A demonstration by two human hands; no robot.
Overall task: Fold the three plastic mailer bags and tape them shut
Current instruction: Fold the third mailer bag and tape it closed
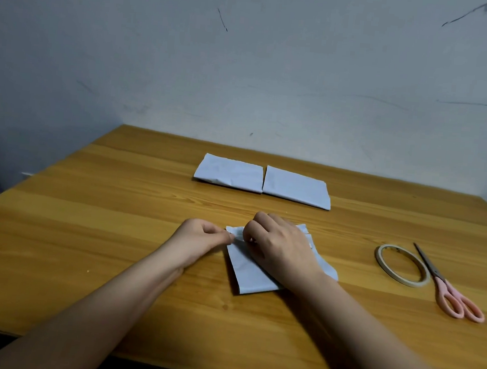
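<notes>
A folded white mailer bag point(247, 276) lies in the middle of the wooden table point(114, 232), partly under my hands. My left hand point(199, 236) pinches its upper left corner with curled fingers. My right hand point(281, 243) lies on top of the bag with its fingers curled down onto the top edge. Two other folded white bags, one point(230, 173) on the left and one point(296, 187) on the right, lie side by side farther back. A tape roll point(402, 265) lies flat to the right.
Pink-handled scissors point(448, 287) lie just right of the tape roll, blades pointing away. A grey-white wall stands behind the table. The table's front edge runs close below my forearms.
</notes>
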